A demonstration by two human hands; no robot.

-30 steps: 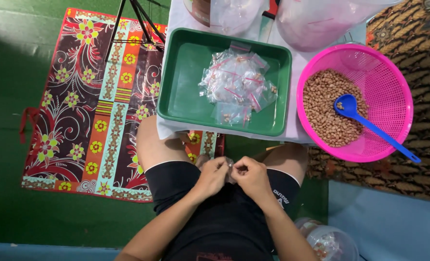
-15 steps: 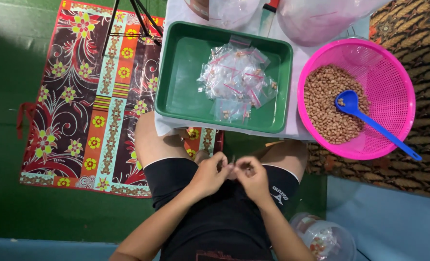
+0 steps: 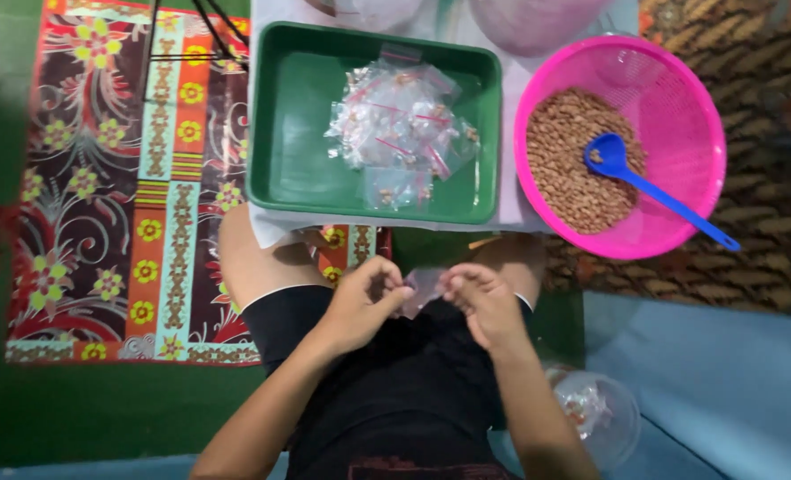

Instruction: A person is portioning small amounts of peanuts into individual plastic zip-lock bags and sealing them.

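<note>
Over my lap, my left hand [image 3: 364, 302] and my right hand [image 3: 477, 302] pinch the two sides of one small clear plastic bag [image 3: 424, 288] between their fingertips. Ahead on a low white table stands a green tray [image 3: 293, 169] with a pile of several small filled clear bags [image 3: 400, 129]. To its right is a pink basket [image 3: 680, 107] of brown beans [image 3: 569, 164] with a blue scoop [image 3: 618, 160] lying in it.
A patterned red mat [image 3: 102, 196] covers the green floor on the left. A clear plastic bag with contents [image 3: 595, 413] lies by my right hip. Two large clear bags [image 3: 520, 18] stand at the table's far edge. A brown woven mat [image 3: 769, 160] lies to the right.
My hands have drawn slightly apart, and the small clear bag now shows stretched between them. The view has shifted a little; the tray and basket are unmoved.
</note>
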